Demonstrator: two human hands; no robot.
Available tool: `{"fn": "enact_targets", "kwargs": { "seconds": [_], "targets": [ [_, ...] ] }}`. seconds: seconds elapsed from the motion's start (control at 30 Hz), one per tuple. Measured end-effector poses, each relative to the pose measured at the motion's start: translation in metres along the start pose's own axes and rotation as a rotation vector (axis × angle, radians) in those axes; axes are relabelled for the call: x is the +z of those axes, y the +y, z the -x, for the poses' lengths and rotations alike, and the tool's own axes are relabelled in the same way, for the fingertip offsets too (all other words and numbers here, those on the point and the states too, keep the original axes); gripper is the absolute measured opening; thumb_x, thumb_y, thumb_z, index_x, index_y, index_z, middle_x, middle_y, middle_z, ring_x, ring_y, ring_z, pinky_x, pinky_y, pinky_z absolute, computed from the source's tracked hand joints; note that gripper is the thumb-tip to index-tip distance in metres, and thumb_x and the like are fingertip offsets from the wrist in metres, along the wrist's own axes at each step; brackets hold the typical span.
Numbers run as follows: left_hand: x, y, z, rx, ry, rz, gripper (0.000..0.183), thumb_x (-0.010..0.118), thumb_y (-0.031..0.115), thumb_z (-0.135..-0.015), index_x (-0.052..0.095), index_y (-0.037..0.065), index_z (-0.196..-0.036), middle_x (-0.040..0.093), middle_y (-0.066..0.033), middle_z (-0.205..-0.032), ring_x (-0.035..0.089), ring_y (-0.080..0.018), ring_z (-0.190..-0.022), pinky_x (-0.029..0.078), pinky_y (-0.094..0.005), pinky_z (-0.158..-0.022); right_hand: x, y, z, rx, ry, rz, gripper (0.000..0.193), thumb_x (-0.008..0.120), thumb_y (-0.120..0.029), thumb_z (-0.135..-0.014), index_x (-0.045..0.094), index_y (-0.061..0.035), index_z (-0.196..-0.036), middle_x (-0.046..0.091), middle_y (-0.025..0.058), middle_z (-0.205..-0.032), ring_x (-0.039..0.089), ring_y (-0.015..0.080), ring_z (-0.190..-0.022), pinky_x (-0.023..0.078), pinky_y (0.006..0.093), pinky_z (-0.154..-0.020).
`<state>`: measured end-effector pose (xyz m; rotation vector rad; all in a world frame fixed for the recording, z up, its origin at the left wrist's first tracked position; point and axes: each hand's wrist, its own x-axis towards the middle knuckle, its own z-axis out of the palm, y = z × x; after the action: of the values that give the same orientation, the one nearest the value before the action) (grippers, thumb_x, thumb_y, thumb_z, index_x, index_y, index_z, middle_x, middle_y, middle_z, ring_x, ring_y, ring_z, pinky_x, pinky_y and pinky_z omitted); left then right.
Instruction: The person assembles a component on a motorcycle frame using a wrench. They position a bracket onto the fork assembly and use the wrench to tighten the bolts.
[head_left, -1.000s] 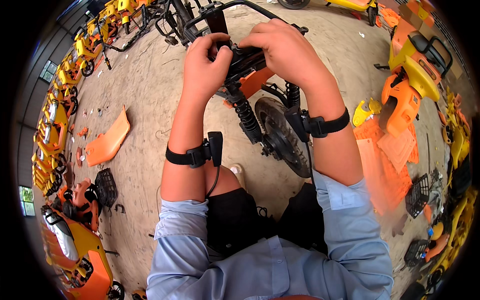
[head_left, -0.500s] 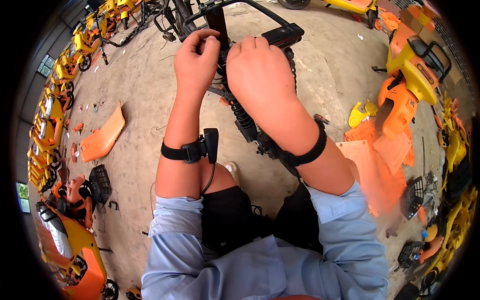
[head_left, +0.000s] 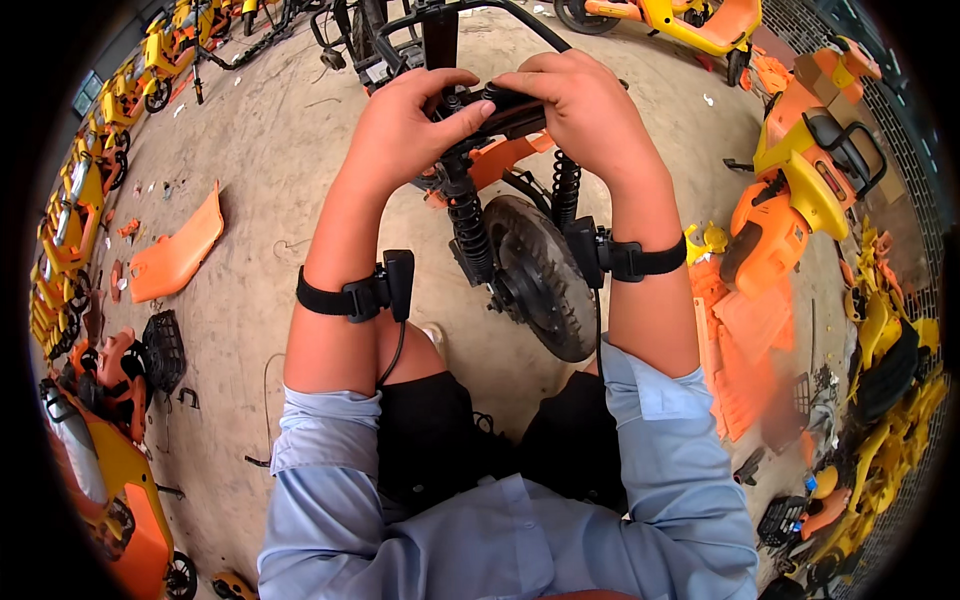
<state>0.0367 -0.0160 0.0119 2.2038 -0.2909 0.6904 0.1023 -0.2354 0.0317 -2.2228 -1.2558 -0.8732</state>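
Both hands are at the rear of a stripped scooter frame [head_left: 440, 35], over a short black crosspiece [head_left: 520, 115]. My left hand [head_left: 400, 130] curls around the top of the left shock absorber [head_left: 465, 215], its thumb and index finger on either side of a small black knob. My right hand [head_left: 600, 115] bends over the right end of the crosspiece, its thumb and index tips close to a black round part; the other fingertips are hidden. What each hand grips cannot be made out. Below them show the right spring [head_left: 566, 185], an orange panel [head_left: 500, 158] and the tilted black wheel [head_left: 540, 280].
A curved orange panel [head_left: 182, 250] lies on the concrete floor at left, near a black basket [head_left: 163, 350]. On the right stand an orange and yellow scooter body [head_left: 775, 225] and flat orange panels [head_left: 745, 350]. Rows of yellow scooters [head_left: 100, 165] line the left side.
My right hand has moved right, apart from my left, uncovering the crosspiece, right spring and wheel. My left hand has turned, its thumb now pointing right. The view has shifted slightly.
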Motion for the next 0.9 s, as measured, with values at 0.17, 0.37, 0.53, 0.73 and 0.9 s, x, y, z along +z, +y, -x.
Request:
{"fn": "enact_targets", "kwargs": {
  "seconds": [0.17,0.37,0.53,0.73,0.9],
  "targets": [
    [-0.011,0.004,0.002,0.025,-0.071,-0.121,0.047,0.09,0.035,-0.081,0.077,0.008,-0.117,0.059,-0.0044,-0.084,0.054,-0.0162,-0.075,0.048,-0.0308,-0.068,0.001,0.006,-0.001,-0.046,-0.021,-0.008,0.038,0.062,-0.002,-0.081,0.081,-0.018,-0.109,0.074,0.0002,-0.102,0.064,0.0279,-0.102,0.051,0.0415,-0.095],
    [-0.015,-0.002,0.005,-0.045,-0.124,-0.066,0.05,0.09,0.036,-0.08,0.077,0.007,-0.118,0.066,-0.0066,-0.088,0.059,-0.017,-0.077,0.049,-0.0305,-0.069,-0.015,-0.025,-0.002,0.02,-0.126,0.137,0.031,0.064,-0.006,-0.083,0.08,-0.0112,-0.109,0.071,0.0062,-0.096,0.066,0.0281,-0.096,0.055,0.0384,-0.084],
    [-0.018,-0.002,0.003,-0.15,-0.159,-0.041,0.046,0.085,0.031,-0.083,0.076,0.006,-0.121,0.072,-0.0081,-0.083,0.061,-0.0144,-0.071,0.051,-0.0299,-0.068,0.007,-0.095,-0.003,0.182,-0.186,0.495,0.027,0.065,-0.013,-0.086,0.072,0.0011,-0.109,0.068,0.0144,-0.097,0.068,0.0285,-0.094,0.057,0.0357,-0.077],
    [-0.018,0.003,0.006,-0.113,-0.15,-0.114,0.051,0.086,0.038,-0.085,0.075,0.005,-0.122,0.073,-0.0073,-0.077,0.069,-0.0129,-0.066,0.054,-0.0289,-0.061,-0.031,-0.081,-0.014,0.15,0.076,0.323,0.039,0.066,0.0,-0.08,0.071,0.0011,-0.119,0.067,0.0155,-0.098,0.066,0.0348,-0.094,0.054,0.0436,-0.082],
    [-0.015,-0.004,0.006,-0.134,-0.142,-0.106,0.054,0.081,0.057,-0.081,0.079,0.014,-0.114,0.076,-0.0124,-0.083,0.073,-0.0317,-0.077,0.057,-0.0395,-0.07,-0.03,-0.032,-0.009,0.078,-0.079,0.089,0.046,0.061,0.007,-0.078,0.078,-0.0116,-0.117,0.071,0.0114,-0.097,0.065,0.0337,-0.094,0.053,0.0446,-0.085]
  ]
}}
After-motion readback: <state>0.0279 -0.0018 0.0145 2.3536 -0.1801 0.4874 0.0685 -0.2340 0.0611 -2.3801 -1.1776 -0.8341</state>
